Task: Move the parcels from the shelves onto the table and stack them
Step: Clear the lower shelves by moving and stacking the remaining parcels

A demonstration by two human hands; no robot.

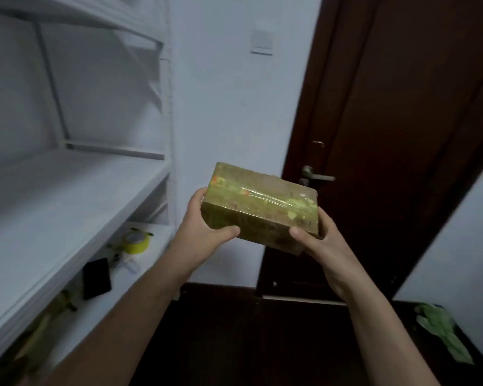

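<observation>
Before white shelves [76, 174]; left hand [204, 227] and right hand [322, 243] clamped on taped parcel's [260, 207] ends

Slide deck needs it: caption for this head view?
Both hands, left hand and right hand, carry a taped parcel beside white shelves.

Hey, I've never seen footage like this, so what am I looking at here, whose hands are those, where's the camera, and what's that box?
There is no machine here. The single picture comes from a camera worn on a person's head, looking forward and down, so the two bare arms are the wearer's own. The left hand and right hand grip opposite ends of a brown cardboard parcel wrapped in shiny tape, held in the air in front of a dark wooden door. On the left stand white shelves; the lower shelf holds a yellow tape roll and a flat black object. No table is clearly in view.
</observation>
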